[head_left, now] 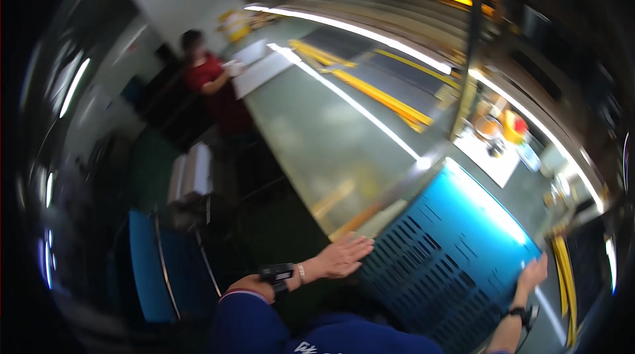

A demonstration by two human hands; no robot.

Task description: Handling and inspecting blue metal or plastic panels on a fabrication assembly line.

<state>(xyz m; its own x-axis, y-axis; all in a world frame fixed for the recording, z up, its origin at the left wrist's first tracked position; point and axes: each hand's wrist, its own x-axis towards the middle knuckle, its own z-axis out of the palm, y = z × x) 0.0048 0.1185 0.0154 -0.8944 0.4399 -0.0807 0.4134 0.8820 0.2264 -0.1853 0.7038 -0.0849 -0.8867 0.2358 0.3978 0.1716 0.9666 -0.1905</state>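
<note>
Left hand (338, 258) spread flat, fingers straight and nearly together, not wrapped around anything; fingertips at the left edge of the blue slotted panel, firm contact not certain. Left to right: left of that hand, a blue curved piece (147, 268), lower part lost in dark. Beyond the hand, up and left, a co-worker (202, 76) in red, blurred, legs swallowed by shadow; what they hold is a pale smear. Directly beyond the hand, a grey-green workbench (311, 142) with blurred yellow bars (383, 97) farther off. Between the two hands, the blue slotted panel (463, 215): slotted face toward the camera, glossy plain end pointing away from the body, near end dark and its lowest part hard to make out. It lies slantwise, sides running from near left to far right; which is the long axis, can't tell. Right hand (531, 276) at the panel's right corner, fingers bent along the edge; far side hidden, so grip can't be told. Beyond it, up and left, containers (512, 126), blurred.
</note>
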